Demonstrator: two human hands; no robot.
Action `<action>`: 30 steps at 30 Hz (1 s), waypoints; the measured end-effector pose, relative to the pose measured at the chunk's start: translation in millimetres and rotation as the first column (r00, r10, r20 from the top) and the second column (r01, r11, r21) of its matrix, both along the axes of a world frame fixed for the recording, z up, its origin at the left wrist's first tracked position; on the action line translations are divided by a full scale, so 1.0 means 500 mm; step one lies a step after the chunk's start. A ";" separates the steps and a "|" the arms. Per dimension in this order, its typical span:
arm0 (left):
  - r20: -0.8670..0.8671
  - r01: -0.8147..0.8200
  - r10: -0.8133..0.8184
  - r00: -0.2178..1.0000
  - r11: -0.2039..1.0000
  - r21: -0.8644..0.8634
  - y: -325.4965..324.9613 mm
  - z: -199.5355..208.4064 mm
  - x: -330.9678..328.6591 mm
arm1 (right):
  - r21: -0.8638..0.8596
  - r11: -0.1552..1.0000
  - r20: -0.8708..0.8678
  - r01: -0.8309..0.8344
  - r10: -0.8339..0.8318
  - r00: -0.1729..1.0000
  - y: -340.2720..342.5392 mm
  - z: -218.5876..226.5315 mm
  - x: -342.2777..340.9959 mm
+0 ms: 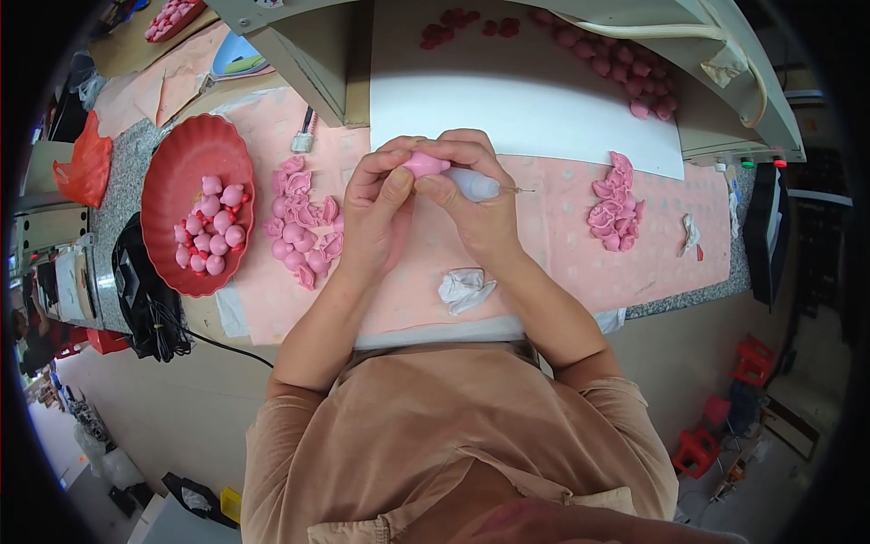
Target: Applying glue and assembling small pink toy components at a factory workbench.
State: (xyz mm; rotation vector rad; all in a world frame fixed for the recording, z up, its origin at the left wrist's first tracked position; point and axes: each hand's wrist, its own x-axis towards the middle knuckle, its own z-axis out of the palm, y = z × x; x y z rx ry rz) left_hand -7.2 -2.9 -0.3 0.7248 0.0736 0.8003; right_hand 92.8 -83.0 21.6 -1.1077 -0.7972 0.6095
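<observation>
- My left hand (373,201): gripping a rounded pink piece (424,164)
- My right hand (488,210): pinching it too, also holding a needle-tipped bottle (475,185)
- To my left: red scalloped bowl (172,163)

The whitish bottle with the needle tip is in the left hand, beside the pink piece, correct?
No, wrong hand: the head view shows the whitish bottle with the needle tip in the right hand, beside the pink piece.

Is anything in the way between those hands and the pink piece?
Nothing visible: the left hand and right hand are already at the pink piece. The whitish bottle tucked in the right hand lies beside the piece, not blocking it.
</observation>
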 end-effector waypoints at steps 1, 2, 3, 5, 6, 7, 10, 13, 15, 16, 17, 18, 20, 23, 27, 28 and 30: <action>0.003 0.001 -0.001 1.000 1.000 -0.001 0.000 0.000 0.000 | 0.001 1.000 0.004 0.002 -0.002 1.000 0.000 0.000 0.000; 0.001 0.001 -0.001 1.000 1.000 0.000 0.000 0.001 0.000 | 0.002 1.000 0.008 0.003 -0.003 1.000 0.000 0.000 0.000; -0.003 -0.002 0.002 1.000 1.000 0.001 -0.001 0.001 0.000 | 0.003 1.000 0.007 0.002 -0.002 1.000 0.000 0.000 0.000; -0.008 -0.005 0.005 1.000 1.000 0.003 -0.001 0.001 0.000 | -0.005 1.000 -0.001 0.005 -0.005 1.000 -0.001 0.000 -0.001; -0.011 -0.009 0.009 1.000 1.000 0.004 0.000 0.000 -0.001 | -0.004 1.000 -0.001 0.004 -0.004 1.000 0.000 0.000 -0.001; -0.015 -0.011 0.011 1.000 1.000 0.006 0.000 -0.001 -0.001 | -0.003 1.000 0.005 0.005 -0.005 1.000 0.000 -0.002 0.000; -0.004 -0.012 0.012 1.000 1.000 0.003 -0.002 0.001 0.000 | 0.000 1.000 0.014 0.006 -0.006 1.000 0.000 -0.005 0.000; -0.007 -0.013 0.013 1.000 1.000 0.002 -0.002 0.001 0.000 | 0.005 1.000 0.015 0.011 -0.011 1.000 0.000 -0.003 -0.001; -0.021 -0.027 0.027 0.999 1.000 -0.012 -0.003 0.002 -0.001 | 0.009 1.000 0.015 0.014 -0.014 1.000 0.002 -0.001 -0.003; -0.036 -0.041 0.040 0.999 0.999 -0.026 -0.004 0.003 -0.001 | -0.001 1.000 -0.017 0.002 -0.002 1.000 0.003 -0.001 -0.004; -0.036 -0.043 0.042 0.998 0.999 -0.026 -0.001 0.004 -0.002 | -0.012 1.000 -0.049 -0.011 0.011 0.999 0.004 -0.001 -0.004; -0.157 -0.079 0.082 0.984 0.997 0.021 0.003 0.007 -0.001 | -0.011 1.000 -0.049 -0.015 0.014 0.999 0.006 0.001 -0.003; -0.274 -0.109 0.125 0.954 0.991 0.072 0.007 0.014 0.000 | -0.082 0.988 -0.326 -0.128 0.095 0.941 0.012 0.002 -0.001; -0.359 -0.188 0.217 0.908 0.975 0.115 -0.005 0.027 0.011 | 0.017 0.990 -0.527 -0.141 0.128 0.840 0.018 -0.001 -0.003; -0.406 -0.192 0.295 0.865 0.942 0.274 -0.003 0.043 0.007 | -0.019 0.995 -0.638 -0.101 0.065 0.767 0.020 0.000 -0.002; -0.470 -0.141 0.252 0.846 0.955 0.260 0.003 0.049 0.002 | -0.005 0.988 -0.622 -0.155 0.118 0.774 0.019 -0.003 0.002; -0.531 -0.092 0.210 0.821 0.966 0.240 0.011 0.045 -0.002 | 0.006 0.978 -0.605 -0.211 0.171 0.778 0.020 -0.008 0.010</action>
